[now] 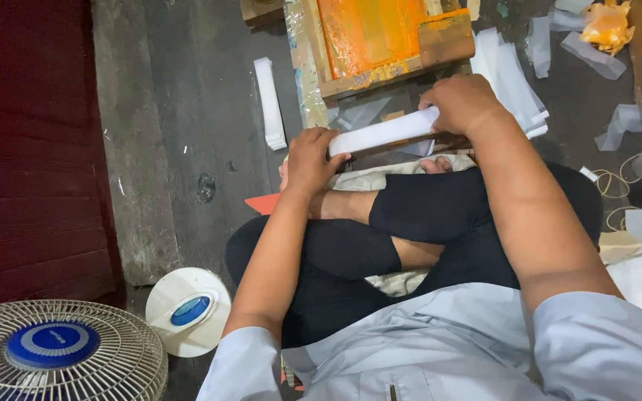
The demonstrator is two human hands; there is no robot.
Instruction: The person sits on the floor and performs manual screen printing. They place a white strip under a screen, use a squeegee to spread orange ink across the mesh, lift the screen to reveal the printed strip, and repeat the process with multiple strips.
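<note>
Floor (pixel 180 111): dark, worn boards; the person sits cross-legged on it, black trousers, pale shirt sleeves; everything lies straight on it.
Red mat (pixel 31 148): ribbed, deep red, along the person's left side; nothing rests on it.
Fan (pixel 53 353): white grille with blue hub, lying low at the near left; its round white base (pixel 187 310) sits just beside it.
Wooden frame (pixel 380 44): a screen frame smeared with orange ink, ahead of the knees; tape along its near rail; just beyond the stack.
Loose white strips (pixel 518 70): fanned out to the right of the frame; one more neat pile (pixel 270 104) lies apart to the left of it.
Orange crumpled rag or bag (pixel 607 26): far right corner; too small to tell which.
White stack (pixel 384 132): a long, thin bundle of white strips, held above the shins; its long axis runs left to right, the right end tilted a little higher; a dark edge shows beneath it, what it is I cannot tell.
Left hand (pixel 310 160): gripping the lower, left end of the stack, fingers curled round it.
Right hand (pixel 462 100): clasped over the higher, right end from above; both hands are on the stack, one at each end, neither nearer than the other.
</note>
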